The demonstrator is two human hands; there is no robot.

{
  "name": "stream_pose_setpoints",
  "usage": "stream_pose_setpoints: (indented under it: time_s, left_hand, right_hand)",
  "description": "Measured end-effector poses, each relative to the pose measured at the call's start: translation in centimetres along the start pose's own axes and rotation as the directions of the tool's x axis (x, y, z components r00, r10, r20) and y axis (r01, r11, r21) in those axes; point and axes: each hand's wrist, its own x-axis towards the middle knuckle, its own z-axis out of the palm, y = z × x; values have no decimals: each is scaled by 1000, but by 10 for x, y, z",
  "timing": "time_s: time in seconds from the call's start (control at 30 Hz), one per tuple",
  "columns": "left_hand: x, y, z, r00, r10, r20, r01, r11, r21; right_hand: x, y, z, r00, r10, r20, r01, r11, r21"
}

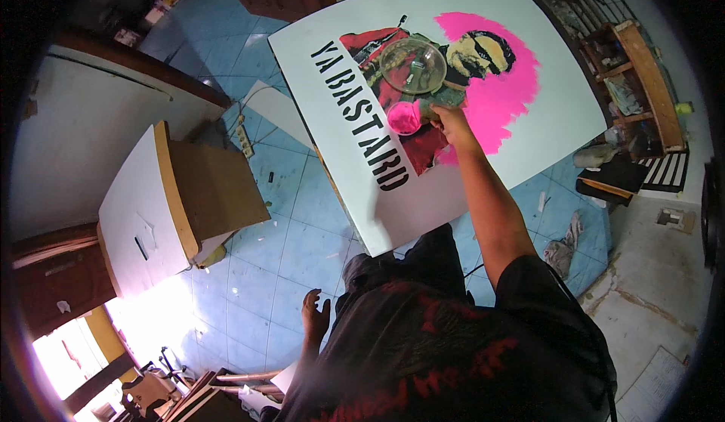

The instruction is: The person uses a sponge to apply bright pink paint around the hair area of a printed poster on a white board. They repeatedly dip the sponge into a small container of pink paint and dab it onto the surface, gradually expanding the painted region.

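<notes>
A large white panel (559, 127) lies before me, bearing a painted figure with a bright pink mass of hair (521, 82) and black stencilled lettering along its left side. On the figure sits a clear round plastic container (423, 82). Just nearer to me is a small cup of pink paint (404, 119). My right hand (451, 125) reaches over the panel beside this cup, its fingers closed. Something greenish shows at the fingertips, hard to tell from the painting beneath. Low at my left side, my left hand (316, 316) hangs above the floor with fingers apart, holding nothing.
A white-topped piece of furniture with brown sides (215, 188) stands at left on the blue tiled floor (294, 233). A power strip (243, 136) lies behind it. At right are a wooden shelf unit (649, 82) and a crumpled rag (563, 252).
</notes>
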Motion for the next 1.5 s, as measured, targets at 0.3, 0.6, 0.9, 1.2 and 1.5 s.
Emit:
stream_pose_setpoints:
  time_s: [0.3, 0.6, 0.9, 1.2, 1.5]
  left_hand:
    - [26, 16, -9, 997, 63, 35, -64, 997, 45]
    - [15, 15, -12, 999, 27, 34, -29, 997, 67]
    - [-10, 0, -8, 1000, -5, 19, 4, 998, 55]
    - [1, 2, -2, 996, 82, 24, -83, 995, 53]
    - [84, 71, -1, 943, 311, 118, -327, 933, 152]
  right_hand:
    - [-20, -4, -7, 931, -313, 189, 350, 912, -215]
    - [-34, -7, 63, 503, -566, 653, 675, -213, -706]
    - [-32, -18, 60, 487, -533, 692, 768, -117, -630]
    - [-15, -13, 39, 461, -508, 727, 796, -125, -592]
    - [-56, -35, -23, 824, -496, 272, 565, 701, -435]
